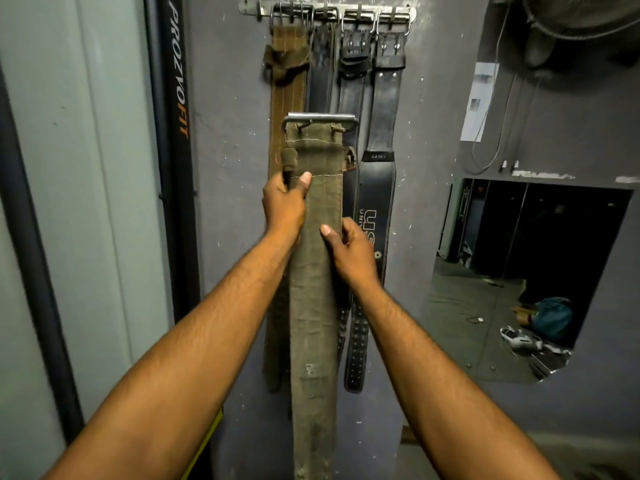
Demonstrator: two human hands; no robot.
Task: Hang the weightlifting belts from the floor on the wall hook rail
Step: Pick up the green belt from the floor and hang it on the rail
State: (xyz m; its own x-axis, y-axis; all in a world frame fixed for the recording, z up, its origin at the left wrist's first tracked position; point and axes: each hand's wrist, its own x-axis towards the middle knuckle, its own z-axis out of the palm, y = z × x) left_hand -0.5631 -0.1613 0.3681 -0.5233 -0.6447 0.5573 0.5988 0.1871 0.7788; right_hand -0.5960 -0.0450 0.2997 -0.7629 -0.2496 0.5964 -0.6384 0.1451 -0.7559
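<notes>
I hold a worn olive canvas weightlifting belt [317, 306] upright in front of the grey wall, its steel buckle [319, 119] at the top. My left hand [284, 202] grips its left edge just below the buckle end. My right hand [351, 249] grips its right edge a little lower. The metal hook rail [249, 8] runs along the top of the wall, well above the buckle. Several belts hang from it by their buckles: a brown one [287, 95] at the left and black leather ones [384, 98] to its right. The rail's leftmost hook carries nothing.
A black frame post marked PROZVOFIT [178, 98] stands left of the belts beside a pale panel. On the right a wall mirror [502, 278] reflects a floor with a blue bag and shoes. A fan [585, 12] and cables sit at upper right.
</notes>
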